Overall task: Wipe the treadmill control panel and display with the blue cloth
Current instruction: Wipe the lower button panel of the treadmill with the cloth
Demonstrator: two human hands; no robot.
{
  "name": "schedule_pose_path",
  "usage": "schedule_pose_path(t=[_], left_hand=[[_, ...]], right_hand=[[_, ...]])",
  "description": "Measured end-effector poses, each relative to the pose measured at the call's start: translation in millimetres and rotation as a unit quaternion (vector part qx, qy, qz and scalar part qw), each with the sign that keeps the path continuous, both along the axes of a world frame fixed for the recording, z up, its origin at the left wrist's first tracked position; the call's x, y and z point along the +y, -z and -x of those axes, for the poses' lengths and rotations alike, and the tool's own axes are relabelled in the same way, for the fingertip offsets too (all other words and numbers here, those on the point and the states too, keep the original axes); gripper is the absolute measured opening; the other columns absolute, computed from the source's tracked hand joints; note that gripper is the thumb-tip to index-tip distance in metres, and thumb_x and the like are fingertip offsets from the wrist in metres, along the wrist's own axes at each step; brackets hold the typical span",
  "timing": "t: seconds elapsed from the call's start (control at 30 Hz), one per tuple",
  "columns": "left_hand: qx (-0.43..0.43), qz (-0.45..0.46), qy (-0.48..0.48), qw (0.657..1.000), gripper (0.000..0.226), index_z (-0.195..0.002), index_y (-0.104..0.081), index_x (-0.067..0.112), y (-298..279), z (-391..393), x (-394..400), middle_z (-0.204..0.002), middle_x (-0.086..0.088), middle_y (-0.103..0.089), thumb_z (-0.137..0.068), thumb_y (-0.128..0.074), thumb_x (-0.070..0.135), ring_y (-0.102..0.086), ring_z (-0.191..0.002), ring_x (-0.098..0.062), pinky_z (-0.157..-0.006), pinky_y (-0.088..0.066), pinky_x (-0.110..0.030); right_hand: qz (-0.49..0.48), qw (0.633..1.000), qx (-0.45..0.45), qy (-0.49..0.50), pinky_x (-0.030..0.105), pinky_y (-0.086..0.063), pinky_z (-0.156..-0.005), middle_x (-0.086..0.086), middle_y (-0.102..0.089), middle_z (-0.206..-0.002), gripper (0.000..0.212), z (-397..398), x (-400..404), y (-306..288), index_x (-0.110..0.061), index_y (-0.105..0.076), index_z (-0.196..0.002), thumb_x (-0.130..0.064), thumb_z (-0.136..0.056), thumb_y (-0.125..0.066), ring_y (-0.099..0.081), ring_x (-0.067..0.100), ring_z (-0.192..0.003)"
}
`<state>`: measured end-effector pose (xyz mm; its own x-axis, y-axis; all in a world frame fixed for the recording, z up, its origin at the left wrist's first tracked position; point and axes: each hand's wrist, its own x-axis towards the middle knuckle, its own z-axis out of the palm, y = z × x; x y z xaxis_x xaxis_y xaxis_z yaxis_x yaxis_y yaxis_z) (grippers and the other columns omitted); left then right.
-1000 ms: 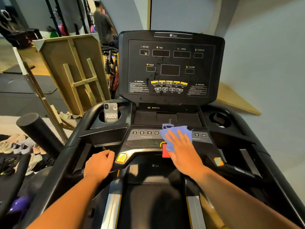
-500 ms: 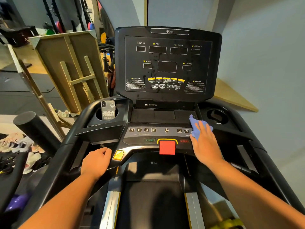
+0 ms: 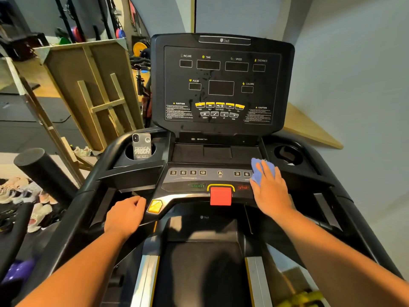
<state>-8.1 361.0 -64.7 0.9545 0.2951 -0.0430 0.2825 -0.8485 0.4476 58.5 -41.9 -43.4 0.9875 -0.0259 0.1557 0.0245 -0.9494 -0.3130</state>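
Your right hand (image 3: 271, 191) presses the blue cloth (image 3: 257, 170) flat, fingers extended, on the control panel (image 3: 199, 180) at its right edge, covering the right speed keys. Your left hand (image 3: 126, 214) is curled around the left handrail (image 3: 88, 209). The display (image 3: 221, 85) shows droplets.

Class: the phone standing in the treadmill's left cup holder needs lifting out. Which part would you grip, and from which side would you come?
Grip the phone by its upper half, coming from above. It stands nearly upright with its lower end sunk in the cup holder, so only the top and both long edges stand free. Pinch those edges and lift straight up.
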Motion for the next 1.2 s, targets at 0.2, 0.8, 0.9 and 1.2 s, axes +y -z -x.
schedule_pose_path(t=[0.2, 0.8, 0.9, 1.2], left_hand=[[0.007, -0.009, 0.008, 1.000, 0.040, -0.078, -0.062, 0.023, 2, -2, 1, -0.077, 0.005, -0.068, -0.105, -0.035, 0.035, -0.060, -0.070, -0.009, -0.063, -0.041, -0.030], [0.008, -0.007, -0.006, 1.000, 0.041, -0.073, -0.060, 0.022, 3, -1, 1, -0.074, 0.004, -0.065, -0.103, -0.034, 0.033, -0.058, -0.070, -0.013, -0.068, -0.042, -0.035], [0.010, 0.000, -0.005, 1.000, 0.041, -0.074, -0.060, 0.023, 4, -1, 2, -0.075, 0.005, -0.066, -0.103, -0.034, 0.034, -0.060, -0.070, -0.012, -0.068, -0.043, -0.034], [0.009, 0.014, -0.010, 1.000, 0.041, -0.072, -0.061, 0.023, -3, 1, -1, -0.072, 0.006, -0.066, -0.103, -0.036, 0.034, -0.061, -0.070, -0.012, -0.069, -0.045, -0.034]], right_hand=[[0.000, 0.994, -0.020, -0.105, 0.042, -0.028, -0.120, -0.004, -0.020, -0.162, 0.065, 76, -23, -1, -0.028, -0.017, -0.159, -0.031, -0.102, -0.047, -0.018, 0.018, -0.150], [0.041, 0.990, -0.013, -0.136, 0.041, -0.025, -0.120, -0.008, -0.024, -0.161, 0.061, 51, -20, 5, -0.034, -0.018, -0.158, -0.041, -0.102, -0.038, -0.019, 0.016, -0.148], [-0.013, 0.998, -0.055, -0.008, 0.045, -0.040, -0.109, 0.000, -0.036, -0.148, 0.054, 25, 26, -12, -0.033, -0.029, -0.149, -0.041, -0.098, -0.045, -0.038, 0.024, -0.135], [0.043, 0.965, 0.007, -0.258, 0.041, -0.008, -0.126, -0.010, -0.002, -0.167, 0.067, 40, 45, -2, -0.026, -0.014, -0.160, -0.047, -0.103, -0.041, 0.010, 0.008, -0.153]])
